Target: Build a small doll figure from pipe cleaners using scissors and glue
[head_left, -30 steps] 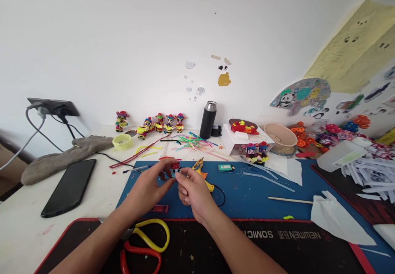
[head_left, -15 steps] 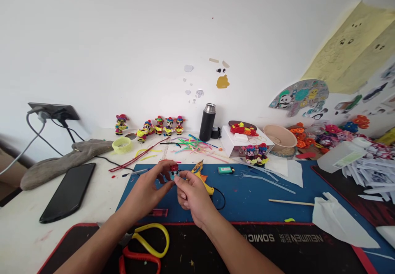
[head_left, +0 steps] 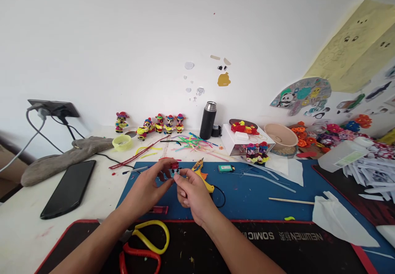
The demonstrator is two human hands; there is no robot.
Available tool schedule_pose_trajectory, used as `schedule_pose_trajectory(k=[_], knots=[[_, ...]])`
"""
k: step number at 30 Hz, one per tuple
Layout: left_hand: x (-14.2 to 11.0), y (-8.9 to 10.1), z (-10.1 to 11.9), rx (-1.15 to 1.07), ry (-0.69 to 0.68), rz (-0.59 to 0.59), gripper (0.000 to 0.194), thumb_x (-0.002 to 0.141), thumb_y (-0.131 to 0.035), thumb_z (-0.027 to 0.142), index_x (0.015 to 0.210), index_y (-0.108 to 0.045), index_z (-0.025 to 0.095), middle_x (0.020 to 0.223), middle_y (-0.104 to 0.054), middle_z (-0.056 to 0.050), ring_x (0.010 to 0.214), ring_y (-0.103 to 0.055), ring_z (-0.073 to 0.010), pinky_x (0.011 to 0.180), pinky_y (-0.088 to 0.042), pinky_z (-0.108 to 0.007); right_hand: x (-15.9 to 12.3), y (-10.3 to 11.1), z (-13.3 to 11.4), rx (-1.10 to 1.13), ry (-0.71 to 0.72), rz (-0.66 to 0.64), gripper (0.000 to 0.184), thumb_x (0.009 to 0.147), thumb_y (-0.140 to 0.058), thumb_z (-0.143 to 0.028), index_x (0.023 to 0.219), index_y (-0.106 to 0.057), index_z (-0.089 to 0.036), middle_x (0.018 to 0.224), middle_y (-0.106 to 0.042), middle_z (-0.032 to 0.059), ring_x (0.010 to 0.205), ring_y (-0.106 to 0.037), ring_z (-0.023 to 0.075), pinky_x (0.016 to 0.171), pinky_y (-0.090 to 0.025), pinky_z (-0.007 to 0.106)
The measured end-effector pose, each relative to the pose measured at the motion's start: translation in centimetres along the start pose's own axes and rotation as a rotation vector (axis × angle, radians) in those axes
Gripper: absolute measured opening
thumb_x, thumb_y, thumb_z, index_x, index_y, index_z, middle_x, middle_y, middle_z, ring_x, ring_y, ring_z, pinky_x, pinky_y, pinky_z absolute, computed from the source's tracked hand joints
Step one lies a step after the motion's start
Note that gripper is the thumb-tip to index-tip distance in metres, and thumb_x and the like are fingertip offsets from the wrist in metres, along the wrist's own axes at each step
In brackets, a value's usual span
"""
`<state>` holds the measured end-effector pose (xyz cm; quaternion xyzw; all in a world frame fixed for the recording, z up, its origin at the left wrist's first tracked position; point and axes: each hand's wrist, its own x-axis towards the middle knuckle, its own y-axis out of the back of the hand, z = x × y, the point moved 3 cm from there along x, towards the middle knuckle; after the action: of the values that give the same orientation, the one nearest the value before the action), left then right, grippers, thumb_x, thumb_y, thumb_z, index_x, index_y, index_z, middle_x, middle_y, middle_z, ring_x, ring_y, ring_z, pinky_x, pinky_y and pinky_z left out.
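A rectangular blue mat (head_left: 243, 193) is spreading across the table, with a red-edged black fabric mat (head_left: 302, 253) lying nearest the person. At left, a long grey-brown piece of wood (head_left: 61, 161) is resting behind a flat black phone (head_left: 68, 188). A white rectangular box (head_left: 232, 144) is standing right of a black cylindrical flask (head_left: 208, 122). The left hand (head_left: 148, 183) is curving its fingers around the work; whether they are gripping cannot be told. The right hand (head_left: 196, 187) is pinching between thumb and index finger, and is partly covering a yellow gun-shaped tool (head_left: 209, 185). Scissors with 1 yellow and 1 red handle (head_left: 145, 242) are lying beside the left forearm, which is obstructing their blades. Multicoloured beaded figurines are standing before the box, numbering 2 (head_left: 263, 152). Smallest, a red-topped beaded piece (head_left: 175, 168) is sitting in the right fingertips, above the blue mat.
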<state>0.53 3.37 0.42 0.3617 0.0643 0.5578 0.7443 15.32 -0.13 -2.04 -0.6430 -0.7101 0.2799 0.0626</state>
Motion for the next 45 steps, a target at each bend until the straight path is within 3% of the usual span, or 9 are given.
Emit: schedule_pose_trajectory(k=[45], knots=[[-0.11,0.01,0.37,0.036,-0.036,0.017,0.038,0.092,-0.061,0.031,0.130,-0.064,0.027,0.106,-0.076,-0.004,0.087,-0.071,-0.0210,0.083,-0.059,-0.034,0.20,0.17,0.16,-0.003,0.007,-0.007,0.055,0.072,-0.085,-0.058,0.096,-0.050,-0.024,0.049,-0.039,-0.0153,0.038,-0.022,0.0036,0.040,-0.009,0.020]])
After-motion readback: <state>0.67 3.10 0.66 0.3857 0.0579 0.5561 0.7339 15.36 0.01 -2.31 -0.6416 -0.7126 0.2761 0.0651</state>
